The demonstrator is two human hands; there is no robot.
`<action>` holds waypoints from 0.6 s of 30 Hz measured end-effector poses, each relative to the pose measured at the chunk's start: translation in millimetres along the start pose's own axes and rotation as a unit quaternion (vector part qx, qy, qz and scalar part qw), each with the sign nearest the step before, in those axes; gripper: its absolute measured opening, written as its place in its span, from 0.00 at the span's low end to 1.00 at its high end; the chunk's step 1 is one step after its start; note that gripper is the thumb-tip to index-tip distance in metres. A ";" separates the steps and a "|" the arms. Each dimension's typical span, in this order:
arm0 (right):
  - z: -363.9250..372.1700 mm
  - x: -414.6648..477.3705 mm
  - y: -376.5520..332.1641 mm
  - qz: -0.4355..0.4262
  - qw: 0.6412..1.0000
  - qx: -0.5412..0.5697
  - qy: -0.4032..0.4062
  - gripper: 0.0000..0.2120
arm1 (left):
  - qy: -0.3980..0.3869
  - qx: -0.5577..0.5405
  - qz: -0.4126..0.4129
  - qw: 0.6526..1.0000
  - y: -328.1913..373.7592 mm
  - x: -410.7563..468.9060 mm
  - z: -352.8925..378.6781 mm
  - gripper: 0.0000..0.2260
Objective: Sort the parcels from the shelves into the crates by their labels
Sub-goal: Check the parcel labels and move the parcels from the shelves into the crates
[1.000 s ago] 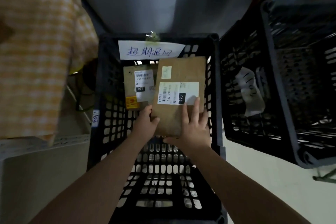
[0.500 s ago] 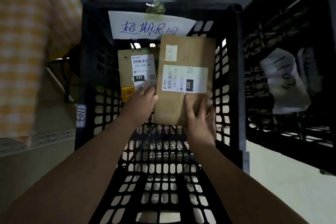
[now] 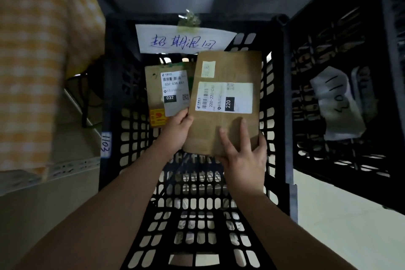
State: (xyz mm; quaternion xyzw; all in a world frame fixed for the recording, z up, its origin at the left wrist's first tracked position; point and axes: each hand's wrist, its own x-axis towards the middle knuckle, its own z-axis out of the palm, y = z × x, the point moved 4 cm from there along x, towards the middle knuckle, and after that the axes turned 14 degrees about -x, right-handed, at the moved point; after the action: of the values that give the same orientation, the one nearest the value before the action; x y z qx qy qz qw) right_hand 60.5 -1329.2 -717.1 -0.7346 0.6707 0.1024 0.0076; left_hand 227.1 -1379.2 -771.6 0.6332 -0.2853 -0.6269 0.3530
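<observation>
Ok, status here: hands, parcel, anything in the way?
Left hand and right hand grip 220 parcel, inside black crate. 032 parcel lies at its left, edge overlapped.

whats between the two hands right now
The near end of the brown 220 parcel, left hand on its left edge, right hand on its near right corner; head view.
</observation>
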 end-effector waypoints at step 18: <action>31.5 -2.0 26.5 -0.094 0.977 -0.010 -0.192 0.55 | -0.015 0.621 0.097 0.777 -41.7 32.0 -27.1 0.43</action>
State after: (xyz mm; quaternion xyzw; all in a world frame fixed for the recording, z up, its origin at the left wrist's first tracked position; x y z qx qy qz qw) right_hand 29.8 -1325.1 -744.3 -0.7613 0.5833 0.2470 0.1383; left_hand 252.3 -1378.0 -825.1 0.6746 -0.6782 -0.2850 -0.0621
